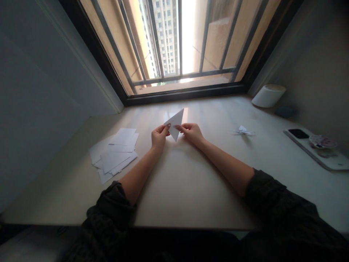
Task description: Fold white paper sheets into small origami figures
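Observation:
A white sheet of paper folded into a triangle [177,119] is held up over the middle of the table, one point toward the window and another hanging down. My left hand [159,135] pinches its left edge, thumb on the near face. On the other side my right hand [191,131] grips the right edge between thumb and fingers. The fingers behind the paper are partly hidden. Left of my left forearm lies a loose pile of white paper sheets [117,160]. A small folded white paper piece [243,131] rests to the right of my right hand.
The pale table [180,196] runs up to a barred window [180,78]. At the far right lies a phone [316,149] with a round attachment on its back. A white cup-like container [268,95] stands in the back right corner, beside a dark bluish object [285,111].

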Tool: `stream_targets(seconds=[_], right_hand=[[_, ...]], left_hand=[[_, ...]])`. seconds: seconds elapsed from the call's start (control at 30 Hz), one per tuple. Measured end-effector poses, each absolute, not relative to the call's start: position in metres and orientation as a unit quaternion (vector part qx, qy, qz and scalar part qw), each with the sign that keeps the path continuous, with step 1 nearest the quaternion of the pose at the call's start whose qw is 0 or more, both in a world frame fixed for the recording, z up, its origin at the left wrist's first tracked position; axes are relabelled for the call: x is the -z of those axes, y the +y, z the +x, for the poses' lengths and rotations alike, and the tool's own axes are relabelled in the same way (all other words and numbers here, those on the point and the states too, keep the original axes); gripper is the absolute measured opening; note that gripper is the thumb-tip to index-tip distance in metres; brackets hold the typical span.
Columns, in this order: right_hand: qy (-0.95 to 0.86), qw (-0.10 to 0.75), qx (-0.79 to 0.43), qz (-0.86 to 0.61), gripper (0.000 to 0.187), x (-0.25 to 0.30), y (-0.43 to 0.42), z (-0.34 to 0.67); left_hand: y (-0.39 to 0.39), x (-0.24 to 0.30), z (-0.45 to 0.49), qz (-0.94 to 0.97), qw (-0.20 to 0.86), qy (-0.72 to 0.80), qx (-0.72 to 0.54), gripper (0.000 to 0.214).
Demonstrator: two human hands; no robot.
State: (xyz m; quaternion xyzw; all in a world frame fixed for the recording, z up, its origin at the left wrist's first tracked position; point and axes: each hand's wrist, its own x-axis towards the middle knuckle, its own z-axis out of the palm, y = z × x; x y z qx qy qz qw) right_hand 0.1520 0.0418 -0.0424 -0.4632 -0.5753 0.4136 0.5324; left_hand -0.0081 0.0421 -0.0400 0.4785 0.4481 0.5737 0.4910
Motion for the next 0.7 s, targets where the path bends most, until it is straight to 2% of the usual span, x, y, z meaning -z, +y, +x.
stream_targets(seconds=[0.17, 0.3, 0.53, 0.7], right_hand=[[-0.561, 0.557, -0.411, -0.454, 0.041, 0.047, 0.044, 0.151], [-0.552, 0.568, -0.376, -0.480, 0.047, 0.047, 0.045, 0.150], [-0.661, 0.482, -0.322, -0.477, 0.051, 0.038, 0.032, 0.148], [-0.662, 0.475, -0.343, -0.467, 0.050, 0.032, 0.026, 0.144]], left_hand=[[0.040, 0.037, -0.008, 0.492, 0.496, 0.451, -0.555, 0.041], [0.037, 0.033, -0.008, 0.532, 0.497, 0.442, -0.524, 0.036], [0.036, 0.025, -0.009, 0.483, 0.552, 0.432, -0.524, 0.041], [0.034, 0.017, -0.007, 0.458, 0.512, 0.441, -0.577, 0.035]])
